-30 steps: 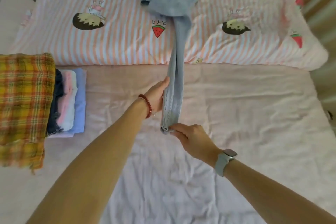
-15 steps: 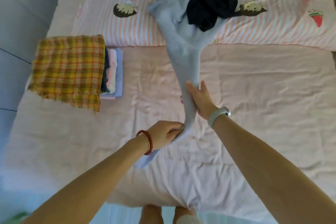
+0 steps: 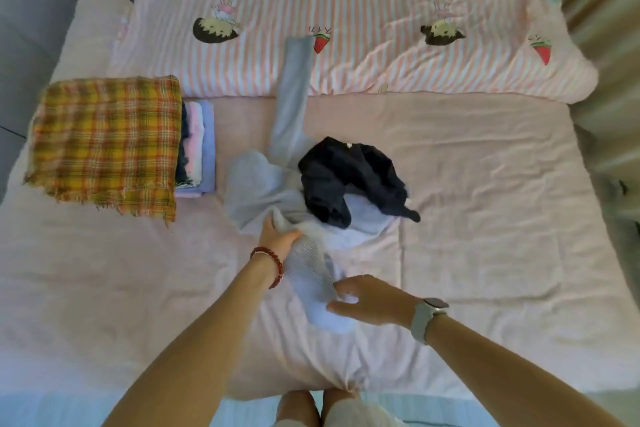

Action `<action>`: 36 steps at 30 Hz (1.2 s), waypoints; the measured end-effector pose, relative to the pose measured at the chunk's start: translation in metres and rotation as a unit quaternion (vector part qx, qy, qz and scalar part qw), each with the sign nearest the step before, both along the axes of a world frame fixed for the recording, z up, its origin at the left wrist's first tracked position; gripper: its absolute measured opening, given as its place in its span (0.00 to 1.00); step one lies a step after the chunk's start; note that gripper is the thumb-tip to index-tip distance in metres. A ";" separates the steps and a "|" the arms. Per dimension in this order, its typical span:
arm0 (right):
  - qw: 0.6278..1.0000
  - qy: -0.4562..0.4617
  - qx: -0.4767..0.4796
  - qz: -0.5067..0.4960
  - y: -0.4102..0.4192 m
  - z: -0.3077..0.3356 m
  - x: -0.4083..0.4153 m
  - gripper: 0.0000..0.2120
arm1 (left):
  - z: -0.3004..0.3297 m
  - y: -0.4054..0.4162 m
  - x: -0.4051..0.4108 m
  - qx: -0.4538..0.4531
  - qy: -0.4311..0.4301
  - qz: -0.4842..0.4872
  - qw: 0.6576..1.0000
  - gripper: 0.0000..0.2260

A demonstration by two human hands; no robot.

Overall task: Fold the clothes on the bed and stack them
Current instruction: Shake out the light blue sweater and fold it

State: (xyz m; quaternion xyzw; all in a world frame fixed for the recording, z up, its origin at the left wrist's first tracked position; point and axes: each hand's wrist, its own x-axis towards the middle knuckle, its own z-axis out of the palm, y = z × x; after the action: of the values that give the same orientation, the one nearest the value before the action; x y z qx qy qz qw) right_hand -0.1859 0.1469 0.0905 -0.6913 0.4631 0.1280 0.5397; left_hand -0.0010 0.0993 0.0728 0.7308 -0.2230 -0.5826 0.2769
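left hand fingers curled, gripping grey garment | right hand fingers spread, touching its near end | black garment on top | stack far left

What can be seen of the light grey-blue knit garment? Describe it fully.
The light grey-blue knit garment lies crumpled and unfolded mid-bed on the pink sheet. One long sleeve stretches up onto the striped quilt. The left hand grips its ribbed part; the right hand touches its near end. A dark garment lies on it.
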 end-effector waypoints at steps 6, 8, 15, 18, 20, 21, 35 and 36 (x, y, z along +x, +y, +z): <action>0.946 0.010 -0.165 -0.278 -0.022 -0.009 -0.014 0.25 | 0.018 0.029 0.016 -0.029 0.124 -0.241 0.962 0.13; 0.951 -0.050 -0.125 -0.280 -0.037 -0.007 -0.004 0.28 | 0.042 0.014 0.027 -0.042 0.172 -0.297 0.938 0.10; 0.863 -0.092 -0.084 -0.490 -0.081 0.017 0.010 0.17 | 0.098 -0.045 0.028 -0.191 -0.008 -0.368 0.910 0.08; 0.749 -0.176 -0.135 -0.625 -0.106 0.055 -0.012 0.07 | 0.127 -0.055 0.034 -0.273 -0.010 -0.287 0.918 0.09; 0.782 -0.183 -0.158 -0.575 -0.116 0.083 -0.020 0.21 | 0.153 -0.063 0.033 -0.316 0.011 -0.247 0.916 0.11; 0.813 -0.194 -0.164 -0.524 -0.118 0.096 -0.019 0.24 | 0.168 -0.068 0.031 -0.334 0.027 -0.235 0.912 0.12; 0.776 -0.242 -0.402 -0.422 -0.138 0.254 0.011 0.06 | 0.308 -0.086 0.050 -0.477 -0.027 -0.060 0.876 0.08; 0.762 -0.245 -0.425 -0.423 -0.140 0.266 0.010 0.06 | 0.309 -0.087 0.053 -0.483 -0.089 -0.056 0.869 0.07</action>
State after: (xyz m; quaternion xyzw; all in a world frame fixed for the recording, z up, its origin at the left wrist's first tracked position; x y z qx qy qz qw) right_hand -0.1759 0.0069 0.3564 -0.5918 0.5671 -0.4969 0.2851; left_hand 0.0518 0.0125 0.3817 0.5412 -0.5409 -0.3492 0.5408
